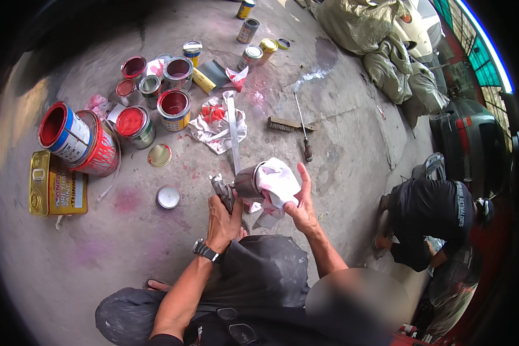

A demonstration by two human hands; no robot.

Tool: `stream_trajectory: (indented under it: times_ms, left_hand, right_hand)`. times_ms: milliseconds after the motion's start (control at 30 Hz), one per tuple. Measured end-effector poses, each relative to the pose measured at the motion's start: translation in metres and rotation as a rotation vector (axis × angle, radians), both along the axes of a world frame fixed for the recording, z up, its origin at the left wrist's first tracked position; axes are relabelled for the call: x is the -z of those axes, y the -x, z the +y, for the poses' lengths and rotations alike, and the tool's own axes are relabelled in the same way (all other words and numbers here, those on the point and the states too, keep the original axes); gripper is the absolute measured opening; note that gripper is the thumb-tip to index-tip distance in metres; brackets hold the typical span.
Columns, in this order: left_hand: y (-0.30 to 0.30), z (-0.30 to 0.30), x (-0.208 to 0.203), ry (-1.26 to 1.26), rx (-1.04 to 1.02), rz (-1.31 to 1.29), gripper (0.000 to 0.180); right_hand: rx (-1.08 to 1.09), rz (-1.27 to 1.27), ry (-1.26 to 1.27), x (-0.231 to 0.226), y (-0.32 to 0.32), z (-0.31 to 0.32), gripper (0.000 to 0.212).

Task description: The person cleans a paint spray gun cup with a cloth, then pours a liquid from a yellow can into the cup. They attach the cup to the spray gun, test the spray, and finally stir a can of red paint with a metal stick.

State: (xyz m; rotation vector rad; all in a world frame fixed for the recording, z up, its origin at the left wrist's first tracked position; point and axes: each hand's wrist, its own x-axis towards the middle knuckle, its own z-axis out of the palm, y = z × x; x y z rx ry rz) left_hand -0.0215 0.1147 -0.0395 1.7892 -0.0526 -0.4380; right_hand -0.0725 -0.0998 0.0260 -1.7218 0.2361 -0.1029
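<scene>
In my left hand [223, 224], fingers wrapped round it, is a dark metal spray gun [221, 187]. Its grey metal cup [247, 182] points to the right. A white cloth with faint pink stains [278, 180] covers the cup's mouth, and my right hand [303, 209] grips this cloth with the thumb in front and a finger stretched up. Just beyond the gun, a long metal ruler-like strip [233, 127] lies over a red-stained rag [213, 118] on the floor. Whatever is inside the cup is hidden by the cloth.
Several open paint cans [174, 106] and a yellow rectangular tin [43, 199] stand at left. A white-topped lid [168, 196] lies nearby. Ahead are a brush [288, 124] and a screwdriver [308, 151]. A person in black [432, 216] bends over at right, near a dark car [473, 144].
</scene>
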Motion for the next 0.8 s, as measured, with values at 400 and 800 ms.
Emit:
stream_trajectory:
  times_ms: [400,800]
  left_hand:
    - [0.001,-0.001,-0.001,-0.057,0.027,0.033,0.065]
    - [0.013,0.005,0.026,-0.148,0.021,-0.102,0.057]
  right_hand:
    - [-0.014,0.057,0.29,0.017,0.009,0.02,0.099]
    - [-0.09,-0.093,1.033,-0.077,-0.013,0.021,0.037]
